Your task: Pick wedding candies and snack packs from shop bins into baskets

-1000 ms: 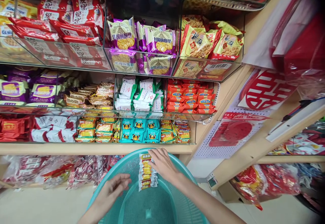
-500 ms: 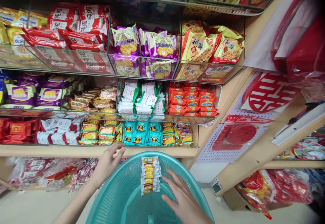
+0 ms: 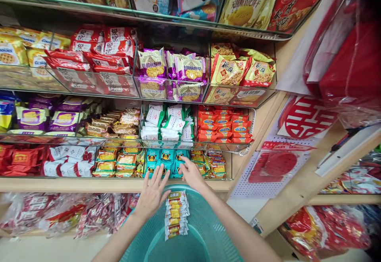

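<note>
Both hands reach empty-handed for the teal snack packets [image 3: 166,157], the left hand [image 3: 152,198] spread wide and the right hand [image 3: 190,173] narrower, fingertips at the packets, above a strip of yellow-and-white packets [image 3: 176,214] lying in a teal plastic basket [image 3: 190,192].

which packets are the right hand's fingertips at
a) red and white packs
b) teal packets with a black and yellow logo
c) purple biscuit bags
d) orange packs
B. The right hand has its fingertips at the teal packets, just above the teal basket.
</note>
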`<state>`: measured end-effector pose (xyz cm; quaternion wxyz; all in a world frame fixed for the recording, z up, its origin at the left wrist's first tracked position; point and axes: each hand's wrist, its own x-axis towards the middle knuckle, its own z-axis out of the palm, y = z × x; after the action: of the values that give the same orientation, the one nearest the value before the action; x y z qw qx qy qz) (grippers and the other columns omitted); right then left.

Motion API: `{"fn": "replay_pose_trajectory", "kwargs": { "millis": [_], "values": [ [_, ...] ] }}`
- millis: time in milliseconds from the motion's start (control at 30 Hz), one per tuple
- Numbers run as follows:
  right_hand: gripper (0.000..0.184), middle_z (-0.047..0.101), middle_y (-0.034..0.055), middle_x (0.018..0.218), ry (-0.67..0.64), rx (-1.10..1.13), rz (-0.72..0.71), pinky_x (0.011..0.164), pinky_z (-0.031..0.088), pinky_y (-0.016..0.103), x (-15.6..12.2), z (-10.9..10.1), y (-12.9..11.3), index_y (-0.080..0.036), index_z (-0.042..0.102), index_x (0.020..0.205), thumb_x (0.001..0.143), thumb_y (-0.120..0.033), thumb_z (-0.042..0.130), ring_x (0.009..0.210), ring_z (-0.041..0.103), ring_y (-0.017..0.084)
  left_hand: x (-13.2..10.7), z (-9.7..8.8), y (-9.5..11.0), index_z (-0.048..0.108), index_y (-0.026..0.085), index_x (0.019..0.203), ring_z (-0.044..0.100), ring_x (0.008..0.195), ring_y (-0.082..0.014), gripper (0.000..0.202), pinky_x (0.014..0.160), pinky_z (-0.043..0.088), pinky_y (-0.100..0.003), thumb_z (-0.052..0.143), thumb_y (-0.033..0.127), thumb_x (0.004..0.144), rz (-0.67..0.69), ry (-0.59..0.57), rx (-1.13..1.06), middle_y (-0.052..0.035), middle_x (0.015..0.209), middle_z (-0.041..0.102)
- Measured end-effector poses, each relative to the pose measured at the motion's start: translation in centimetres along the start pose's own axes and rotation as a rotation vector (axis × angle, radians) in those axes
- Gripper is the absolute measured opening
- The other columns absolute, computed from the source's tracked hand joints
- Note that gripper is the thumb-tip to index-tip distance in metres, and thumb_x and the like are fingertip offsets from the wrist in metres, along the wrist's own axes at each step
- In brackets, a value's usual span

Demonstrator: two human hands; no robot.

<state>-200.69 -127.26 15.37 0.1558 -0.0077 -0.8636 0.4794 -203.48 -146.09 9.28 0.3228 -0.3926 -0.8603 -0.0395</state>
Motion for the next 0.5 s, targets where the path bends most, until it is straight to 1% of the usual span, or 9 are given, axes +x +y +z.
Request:
{"fn": "replay_pose_trajectory", "kwargs": {
  "millis": [100, 167, 267, 367, 500],
  "values": [
    [0.045, 0.064, -0.0021, 0.061, 0.016, 0.302, 0.139, 0.04, 0.039, 0.022, 2.5, 1.3, -0.2, -0.014, 0.041, 0.129, 0.088, -0.031, 0.038, 0.035, 0.049, 0.01, -0.2, 0.4, -0.1, 0.027, 0.022, 0.145, 0.02, 0.14, -0.0308, 0.06, 0.112, 0.009, -0.053, 0.041, 0.044, 0.091, -0.012, 0.02, 0.019, -0.0136, 0.152, 0.023],
    [0.043, 0.064, -0.0032, 0.059, 0.064, 0.401, 0.164, 0.036, 0.034, 0.02, 3.2, 1.9, -0.5, -0.015, 0.042, 0.126, 0.086, -0.032, 0.041, 0.033, 0.047, 0.009, -0.2, 0.5, -0.2, 0.027, 0.023, 0.145, 0.02, 0.14, -0.0306, 0.06, 0.112, 0.007, -0.054, 0.041, 0.044, 0.091, -0.016, 0.032, 0.024, -0.0131, 0.152, 0.025],
    [0.033, 0.063, -0.0036, 0.058, 0.11, 0.444, 0.141, 0.032, 0.029, 0.019, 3.8, 2.4, -1.0, -0.016, 0.048, 0.113, 0.084, -0.033, 0.046, 0.031, 0.045, 0.009, -0.2, 0.6, -0.2, 0.026, 0.022, 0.146, 0.021, 0.139, -0.0299, 0.059, 0.112, 0.006, -0.054, 0.04, 0.043, 0.092, -0.016, 0.038, 0.035, -0.0135, 0.151, 0.026],
    [0.022, 0.065, -0.0016, 0.059, 0.117, 0.441, 0.149, 0.031, 0.027, 0.019, 4.5, 2.6, -1.3, -0.017, 0.051, 0.096, 0.083, -0.034, 0.046, 0.03, 0.044, 0.008, -0.1, 0.5, 0.1, 0.026, 0.021, 0.146, 0.022, 0.139, -0.0299, 0.059, 0.112, 0.005, -0.055, 0.039, 0.042, 0.092, -0.007, 0.04, 0.039, -0.0132, 0.151, 0.026],
    [0.021, 0.066, 0.0005, 0.058, 0.084, 0.434, 0.157, 0.031, 0.027, 0.019, 5.3, 2.7, -1.5, -0.016, 0.054, 0.087, 0.083, -0.036, 0.047, 0.029, 0.044, 0.008, -0.1, 0.3, 0.4, 0.026, 0.022, 0.146, 0.021, 0.139, -0.0294, 0.058, 0.112, 0.005, -0.054, 0.039, 0.041, 0.092, 0.014, 0.042, 0.024, -0.0124, 0.151, 0.025]
  ]
}}
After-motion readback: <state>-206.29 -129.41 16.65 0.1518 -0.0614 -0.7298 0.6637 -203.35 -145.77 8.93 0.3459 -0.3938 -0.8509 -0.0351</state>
